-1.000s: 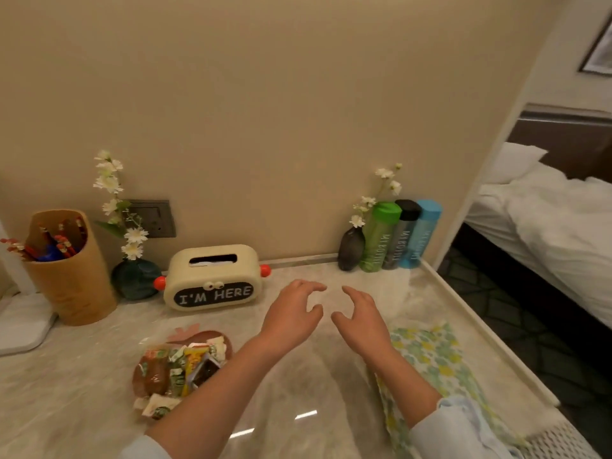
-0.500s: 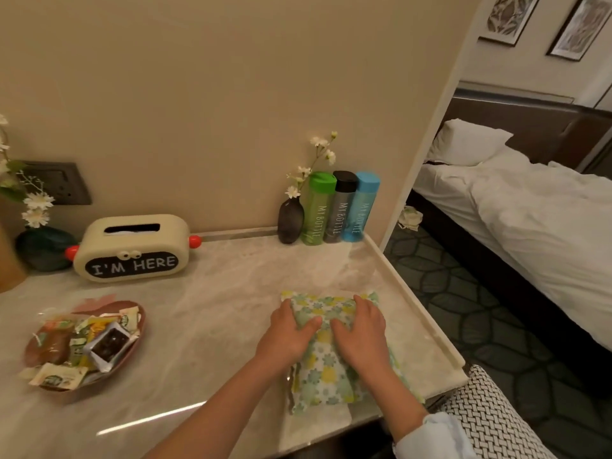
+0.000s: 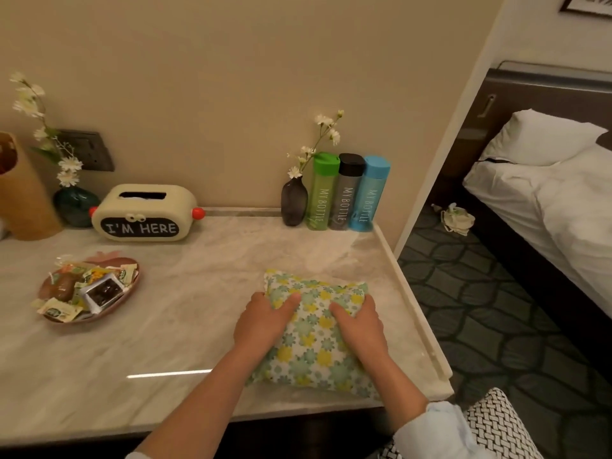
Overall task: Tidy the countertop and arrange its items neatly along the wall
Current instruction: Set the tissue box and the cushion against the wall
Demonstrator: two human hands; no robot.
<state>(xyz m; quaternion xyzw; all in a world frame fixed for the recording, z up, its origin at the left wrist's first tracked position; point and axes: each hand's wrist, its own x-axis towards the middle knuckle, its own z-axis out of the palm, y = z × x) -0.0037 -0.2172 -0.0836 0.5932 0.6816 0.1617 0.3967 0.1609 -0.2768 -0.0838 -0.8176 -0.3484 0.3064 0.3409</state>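
While pressing down on the floral cloth bundle (image 3: pixel 314 332) from both sides, left hand (image 3: pixel 261 321) lying on its left edge, thumb stretched across the top, fingers curling over the side. Right hand (image 3: pixel 359 324) lying on the right part, fingers bent into the fabric, thumb pointing toward the middle. Both gripping the cloth, not spread flat; cannot tell whether lifting or just squeezing. Bundle sitting on the marble countertop (image 3: pixel 198 293), near right area, close to the right raised edge, well apart from the wall.

Standing along the far wall at the right corner: dark vase (image 3: pixel 294 203) with white flowers, then green bottle (image 3: pixel 322 192), grey bottle (image 3: pixel 346 192), blue bottle (image 3: pixel 370 193), all upright, touching or just beside one another. Sitting farther left against the wall: cream tissue box (image 3: pixel 144 212) reading "I'M HERE", red knobs sticking out at both ends. Standing just left of it: round teal vase (image 3: pixel 74 205) with white flowers, then tan holder (image 3: pixel 23 193) cut by the frame's left edge. Showing on the wall behind the teal vase: dark wall socket (image 3: pixel 91 150).

Lying near left on the counter, apart from the wall row: reddish snack dish (image 3: pixel 130 286) holding wrapped sweets and packets.

Showing at the bottom: pale blue sleeve (image 3: pixel 433 429) on the right arm, black-and-white woven seat (image 3: pixel 496 422) at the near right. Lying beyond the counter to the right: bed (image 3: pixel 563 200) with white linen, patterned carpet (image 3: pixel 480 309).
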